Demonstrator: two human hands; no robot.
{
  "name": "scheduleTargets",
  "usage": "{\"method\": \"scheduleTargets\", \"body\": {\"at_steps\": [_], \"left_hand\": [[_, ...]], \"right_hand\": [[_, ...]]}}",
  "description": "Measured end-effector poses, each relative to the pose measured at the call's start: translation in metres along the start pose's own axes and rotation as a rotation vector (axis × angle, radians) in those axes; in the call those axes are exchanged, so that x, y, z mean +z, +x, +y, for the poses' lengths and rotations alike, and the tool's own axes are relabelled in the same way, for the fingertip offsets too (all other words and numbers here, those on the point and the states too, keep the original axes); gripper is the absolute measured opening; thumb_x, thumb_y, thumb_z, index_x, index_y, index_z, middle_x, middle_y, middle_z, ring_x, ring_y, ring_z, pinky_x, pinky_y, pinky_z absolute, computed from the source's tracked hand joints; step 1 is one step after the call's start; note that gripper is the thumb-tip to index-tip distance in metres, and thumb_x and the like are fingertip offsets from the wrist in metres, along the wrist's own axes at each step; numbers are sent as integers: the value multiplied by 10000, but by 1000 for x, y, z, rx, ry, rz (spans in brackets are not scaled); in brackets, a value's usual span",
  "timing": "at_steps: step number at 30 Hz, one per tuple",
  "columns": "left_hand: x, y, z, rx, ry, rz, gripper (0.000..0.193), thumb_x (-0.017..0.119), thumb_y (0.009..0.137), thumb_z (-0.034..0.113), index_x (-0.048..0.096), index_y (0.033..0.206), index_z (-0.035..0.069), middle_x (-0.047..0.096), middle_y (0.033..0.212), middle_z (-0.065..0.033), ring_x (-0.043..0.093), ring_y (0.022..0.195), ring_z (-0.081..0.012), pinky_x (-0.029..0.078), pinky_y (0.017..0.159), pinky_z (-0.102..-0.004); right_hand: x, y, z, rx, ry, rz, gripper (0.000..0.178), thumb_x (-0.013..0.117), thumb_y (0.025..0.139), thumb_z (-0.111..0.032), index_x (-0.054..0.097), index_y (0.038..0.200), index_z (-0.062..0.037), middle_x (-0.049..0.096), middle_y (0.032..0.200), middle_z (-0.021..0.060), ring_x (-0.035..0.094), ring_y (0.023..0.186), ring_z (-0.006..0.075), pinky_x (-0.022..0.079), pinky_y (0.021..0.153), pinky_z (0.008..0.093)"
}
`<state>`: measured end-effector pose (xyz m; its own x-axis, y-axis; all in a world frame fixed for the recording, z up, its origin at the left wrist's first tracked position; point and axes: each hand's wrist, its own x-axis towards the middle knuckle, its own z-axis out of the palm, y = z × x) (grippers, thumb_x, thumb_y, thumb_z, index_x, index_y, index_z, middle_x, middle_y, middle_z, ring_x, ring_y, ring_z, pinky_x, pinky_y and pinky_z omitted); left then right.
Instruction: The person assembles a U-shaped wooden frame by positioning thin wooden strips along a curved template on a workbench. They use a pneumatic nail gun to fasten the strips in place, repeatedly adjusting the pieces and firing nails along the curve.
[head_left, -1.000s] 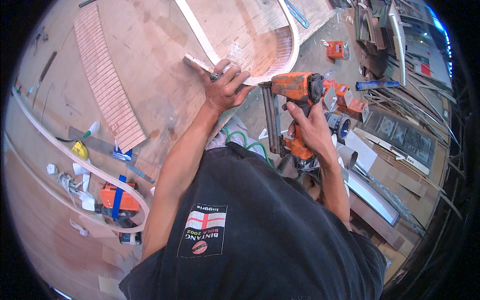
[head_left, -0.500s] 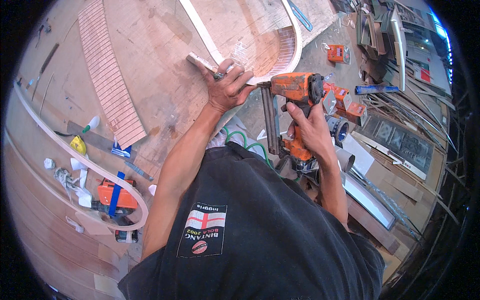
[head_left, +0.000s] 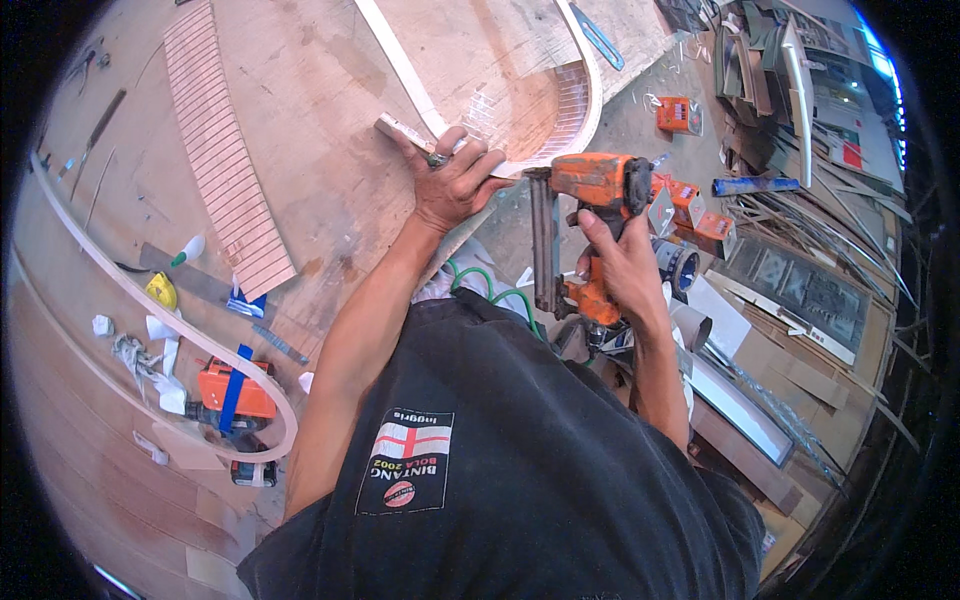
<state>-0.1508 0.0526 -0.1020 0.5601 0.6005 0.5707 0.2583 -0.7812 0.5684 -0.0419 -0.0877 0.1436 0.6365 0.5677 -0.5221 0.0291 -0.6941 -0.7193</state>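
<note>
My right hand is wrapped round the grip of an orange and black nail gun, whose nose points left at the near end of a curved wooden frame. A narrow gap seems to part the nose from the frame. My left hand is closed over the frame's near corner, close to the nose. A short wooden block juts out beyond its thumb and fingers; whether the two pieces are joined there is hidden under the hand. A green hose loops below the gun.
A slatted wooden strip lies on the workbench. At left stand a second curved frame, a glue bottle and an orange tool. Orange boxes and stacked offcuts crowd the right.
The nail gun in my right hand has shifted a little right and down, drawing its nose back from the frame. My left hand keeps its hold with slight movement.
</note>
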Motion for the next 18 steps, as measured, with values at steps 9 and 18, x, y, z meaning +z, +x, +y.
{"method": "scheduleTargets", "body": {"at_steps": [9, 18], "left_hand": [[-22, 4, -2, 28, 54, -175, 427, 729, 875, 518, 719, 1248, 311, 641, 1182, 129, 526, 1312, -168, -92, 1183, -846], [-22, 10, 1, -2, 78, -255, 329, 720, 924, 313, 702, 1253, 306, 660, 1249, 107, 564, 1334, -204, -164, 1177, -817]], "right_hand": [[-14, -9, 15, -36, 48, 119, 445, 658, 1092, -249, 454, 1407, -10, 700, 1130, 120, 612, 590, 137, 506, 530, 275], [-17, -13, 22, -21, 90, 118, 539, 686, 1068, -237, 415, 1471, -4, 659, 1168, 107, 608, 658, 124, 524, 549, 280]]}}
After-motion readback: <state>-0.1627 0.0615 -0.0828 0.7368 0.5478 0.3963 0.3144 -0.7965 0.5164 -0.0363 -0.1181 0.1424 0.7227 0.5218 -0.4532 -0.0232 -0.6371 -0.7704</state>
